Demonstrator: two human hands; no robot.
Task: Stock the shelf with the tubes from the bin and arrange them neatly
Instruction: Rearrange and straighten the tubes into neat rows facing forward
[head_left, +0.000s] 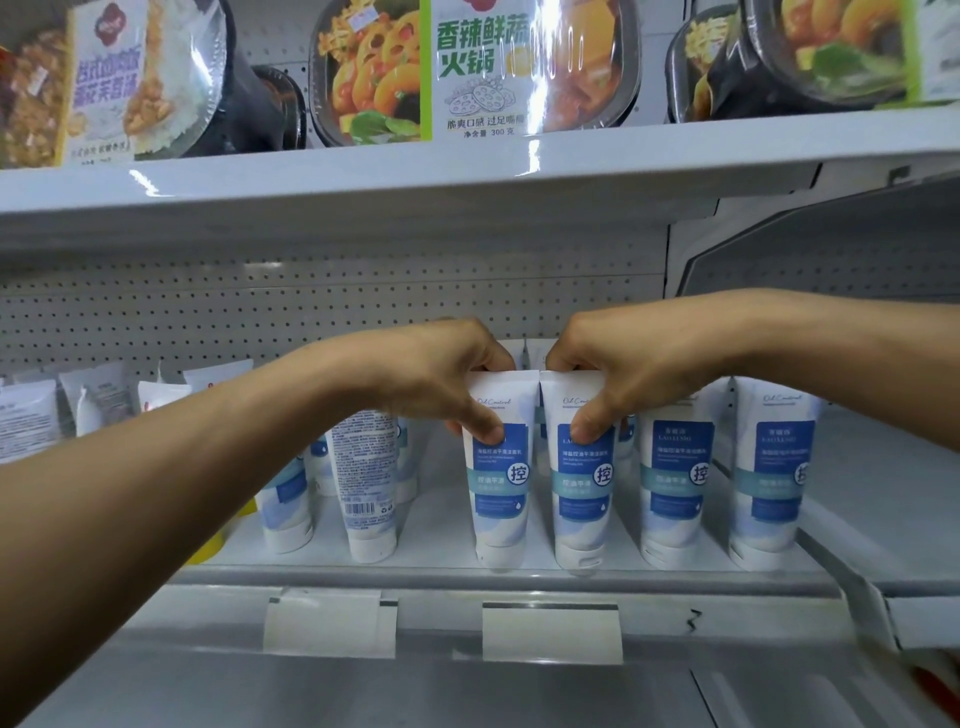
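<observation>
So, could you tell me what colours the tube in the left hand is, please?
The tube is white with a blue label panel and teal band; head view.

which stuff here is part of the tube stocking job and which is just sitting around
Job: left hand gripping left tube; right hand gripping right tube; backward tube; shelf.
Just there: meal boxes above; label holders; white packs at left.

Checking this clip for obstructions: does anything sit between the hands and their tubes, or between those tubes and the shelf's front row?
Nothing visible. The left hand pinches the left tube, the right hand the right tube; both appear to stand cap-down on the shelf, in its front row.
</observation>
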